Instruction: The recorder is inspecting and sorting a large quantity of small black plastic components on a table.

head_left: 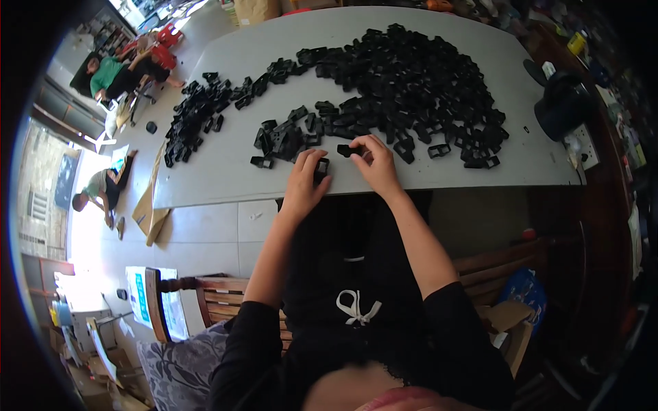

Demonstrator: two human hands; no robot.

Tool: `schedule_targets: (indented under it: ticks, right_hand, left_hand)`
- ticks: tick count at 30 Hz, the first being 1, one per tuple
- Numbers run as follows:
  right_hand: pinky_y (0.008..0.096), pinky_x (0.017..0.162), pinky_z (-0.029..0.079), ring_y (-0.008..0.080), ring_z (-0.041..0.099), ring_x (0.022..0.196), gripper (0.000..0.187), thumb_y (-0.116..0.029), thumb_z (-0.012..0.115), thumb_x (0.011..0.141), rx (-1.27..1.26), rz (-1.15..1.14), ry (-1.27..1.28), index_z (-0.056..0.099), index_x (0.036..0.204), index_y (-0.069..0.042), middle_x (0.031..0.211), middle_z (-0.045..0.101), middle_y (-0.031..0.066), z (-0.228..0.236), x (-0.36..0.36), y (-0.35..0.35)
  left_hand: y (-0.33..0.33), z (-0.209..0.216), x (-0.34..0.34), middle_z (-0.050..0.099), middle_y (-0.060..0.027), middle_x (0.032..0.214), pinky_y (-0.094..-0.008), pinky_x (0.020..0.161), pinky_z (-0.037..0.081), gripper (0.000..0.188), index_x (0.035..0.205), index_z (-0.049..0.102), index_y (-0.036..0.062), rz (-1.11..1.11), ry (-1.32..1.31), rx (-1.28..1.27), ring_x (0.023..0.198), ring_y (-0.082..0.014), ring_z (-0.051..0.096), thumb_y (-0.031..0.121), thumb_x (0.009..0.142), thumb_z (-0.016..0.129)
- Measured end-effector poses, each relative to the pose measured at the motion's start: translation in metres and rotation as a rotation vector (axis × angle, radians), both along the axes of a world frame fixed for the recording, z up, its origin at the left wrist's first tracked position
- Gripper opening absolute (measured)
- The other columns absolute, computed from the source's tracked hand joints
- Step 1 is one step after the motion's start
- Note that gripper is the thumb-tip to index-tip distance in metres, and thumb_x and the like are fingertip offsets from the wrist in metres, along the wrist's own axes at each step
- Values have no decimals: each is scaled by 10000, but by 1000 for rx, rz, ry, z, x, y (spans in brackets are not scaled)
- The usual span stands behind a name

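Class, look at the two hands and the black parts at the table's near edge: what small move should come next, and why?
Probably bring the two hands together. The left hand rests on one black part, the right hand pinches another part, and only a small gap separates them. The pile lies farther back on the table.

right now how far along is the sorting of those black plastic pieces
A smaller heap lies apart at the table's left end, possibly handled pieces. In hand: the left hand rests on one black piece, the right hand pinches another. The big pile remains, so most looks undone.
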State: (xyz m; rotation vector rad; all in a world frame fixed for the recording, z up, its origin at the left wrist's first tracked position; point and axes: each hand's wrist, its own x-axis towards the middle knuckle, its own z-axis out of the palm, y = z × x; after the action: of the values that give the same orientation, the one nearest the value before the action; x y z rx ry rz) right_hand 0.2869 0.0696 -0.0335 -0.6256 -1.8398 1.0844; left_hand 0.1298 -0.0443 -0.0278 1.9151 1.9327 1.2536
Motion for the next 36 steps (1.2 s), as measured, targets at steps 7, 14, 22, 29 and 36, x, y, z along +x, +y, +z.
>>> schedule_targets:
  ticks: [7,14,22,29,36]
  right_hand:
    - [259,681,507,174,629,859,315,59,660,764,67,180,-61,697,1050,-68,1005,631,57,-2,-12,-10]
    - [306,689,521,235,612,836,259,47,688,739,505,135,-206,741,961,-74,911,633,63,2,-12,-24]
    - [335,728,530,237,625,896,291,44,683,734,499,62,-255,739,994,-74,970,674,65,3,-10,-29]
    - [400,926,478,275,602,1093,289,-68,650,807,804,-72,-560,710,1088,-81,1165,660,69,9,-3,-48]
    - [367,856,510,302,617,1021,261,-111,660,841,468,-62,-441,653,1082,-12,1100,641,125,23,-9,-6]
  left_hand:
    - [2,-11,-7,614,-136,1041,-374,880,495,664,1298,431,73,-67,-203,-54,991,-294,616,-9,718,746]
    - [-5,-7,-8,636,-130,1017,-350,900,500,676,1311,422,76,-112,-314,-72,987,-282,638,-49,720,725]
    - [-4,0,-7,644,-125,1011,-348,897,503,675,1312,435,79,-124,-338,-90,989,-280,641,-87,716,703]
    - [-4,-2,-11,644,-129,1025,-351,876,503,650,1292,476,80,-102,-371,-80,989,-301,635,-91,707,702]
    - [-25,5,-7,606,-120,1017,-382,836,482,565,1264,516,77,-160,-225,-69,974,-312,581,-2,742,716]
